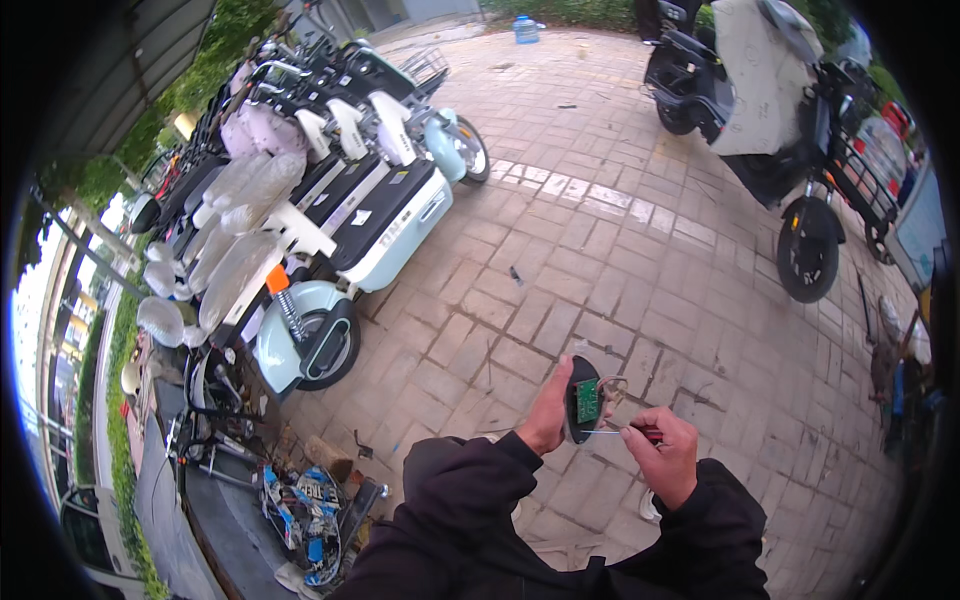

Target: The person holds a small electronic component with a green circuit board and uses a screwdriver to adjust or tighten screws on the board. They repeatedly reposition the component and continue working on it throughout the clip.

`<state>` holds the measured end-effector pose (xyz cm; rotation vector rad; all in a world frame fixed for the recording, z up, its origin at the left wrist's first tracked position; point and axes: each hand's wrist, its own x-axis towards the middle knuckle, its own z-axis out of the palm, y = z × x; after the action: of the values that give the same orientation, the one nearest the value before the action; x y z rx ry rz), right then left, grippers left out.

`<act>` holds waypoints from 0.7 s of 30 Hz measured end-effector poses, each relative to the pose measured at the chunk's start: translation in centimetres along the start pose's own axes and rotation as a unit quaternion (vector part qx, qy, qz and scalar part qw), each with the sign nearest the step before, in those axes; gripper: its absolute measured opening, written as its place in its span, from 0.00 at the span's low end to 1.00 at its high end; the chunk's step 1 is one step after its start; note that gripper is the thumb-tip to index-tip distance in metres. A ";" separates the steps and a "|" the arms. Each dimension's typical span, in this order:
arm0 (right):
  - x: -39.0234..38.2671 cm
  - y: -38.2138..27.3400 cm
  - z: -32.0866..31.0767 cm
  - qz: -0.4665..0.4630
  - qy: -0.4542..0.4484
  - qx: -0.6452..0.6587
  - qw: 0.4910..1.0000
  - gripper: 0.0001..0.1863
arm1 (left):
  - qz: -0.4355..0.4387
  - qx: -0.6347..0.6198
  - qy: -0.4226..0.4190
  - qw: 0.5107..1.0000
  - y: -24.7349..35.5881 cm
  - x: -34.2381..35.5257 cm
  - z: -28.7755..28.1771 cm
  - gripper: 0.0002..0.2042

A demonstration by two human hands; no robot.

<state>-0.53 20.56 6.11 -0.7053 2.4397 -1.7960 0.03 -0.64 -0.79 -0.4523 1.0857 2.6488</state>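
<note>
Large lettering (393,234) on the pale blue scooter panel (408,240), white capitals (321,493) on the blue-and-black bundle (316,522)

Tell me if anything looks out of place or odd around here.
A few things. The black rounded casing in the left hand has its green circuit board exposed, so it looks opened up. At lower left, blue-and-white pieces lie in a jumble. A translucent blue water jug sits alone on the pale brick paving at the back.
</note>
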 end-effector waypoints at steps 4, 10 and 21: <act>-0.8 -0.1 -0.2 -0.008 -0.035 -0.053 0.998 0.09 | -0.004 -0.010 -0.013 1.000 -0.3 -0.5 0.1 0.39; -0.6 0.3 0.3 0.019 -0.014 -0.019 1.000 0.07 | 0.002 0.016 0.010 1.000 -0.2 -0.1 0.2 0.37; 1.1 0.7 -0.2 0.124 0.009 0.173 0.977 0.04 | 0.046 0.003 0.028 0.999 0.5 -0.6 -0.3 0.34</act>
<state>-1.80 20.51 5.82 -0.3401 2.0308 -2.0473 0.48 -1.24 -0.45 -0.4878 1.1577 2.7268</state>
